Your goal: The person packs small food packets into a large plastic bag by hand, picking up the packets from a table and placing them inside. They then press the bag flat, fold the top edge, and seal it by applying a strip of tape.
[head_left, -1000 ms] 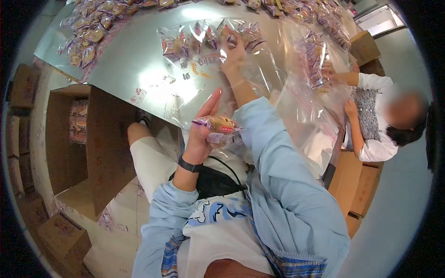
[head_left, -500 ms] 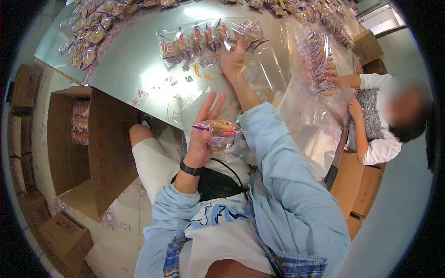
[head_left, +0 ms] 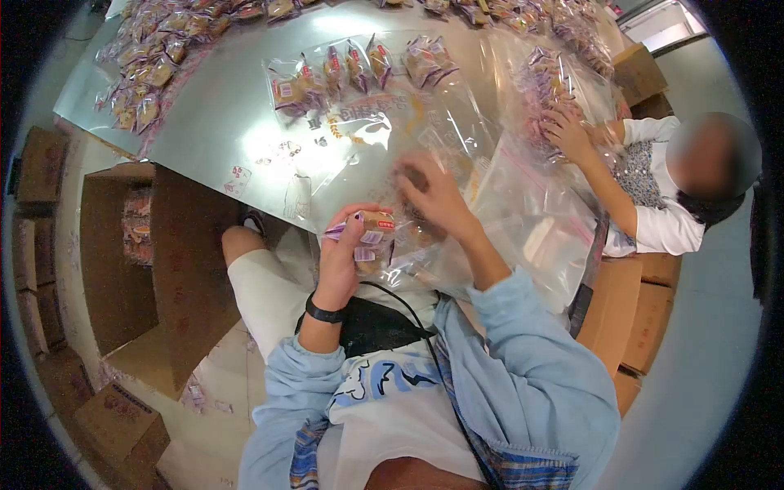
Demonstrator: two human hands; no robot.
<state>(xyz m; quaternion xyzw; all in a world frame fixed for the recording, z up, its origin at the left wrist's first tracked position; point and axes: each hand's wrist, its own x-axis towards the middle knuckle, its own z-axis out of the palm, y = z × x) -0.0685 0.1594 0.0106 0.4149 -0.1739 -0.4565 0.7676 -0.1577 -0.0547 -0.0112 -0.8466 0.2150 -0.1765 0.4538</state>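
Observation:
My left hand (head_left: 341, 255) is closed around wrapped pastries (head_left: 376, 220) in clear and purple film, just off the table's near edge; how many it holds is hard to make out. To its right, my right hand (head_left: 433, 194) hovers over a large clear plastic bag (head_left: 371, 155) with printed lettering. Its thumb and fingers are curved and apart, slightly blurred, with nothing visible between them. Farther up, a row of wrapped pastries (head_left: 333, 72) lies on the bag, with a gap before a pair of wrapped pastries (head_left: 430, 61) at the right.
Heaps of wrapped pastries (head_left: 167, 49) line the table's (head_left: 208, 122) far side. At right, a co-worker's hands (head_left: 572, 135) touch a filled bag (head_left: 539, 90). Below left stands an open carton (head_left: 196, 269) with packs inside. Clear bags (head_left: 531, 220) lie at the right edge.
My right hand has come back from the pastry row toward me. My left hand has turned the pastries and moved slightly left. The co-worker's second hand has moved up onto their bag.

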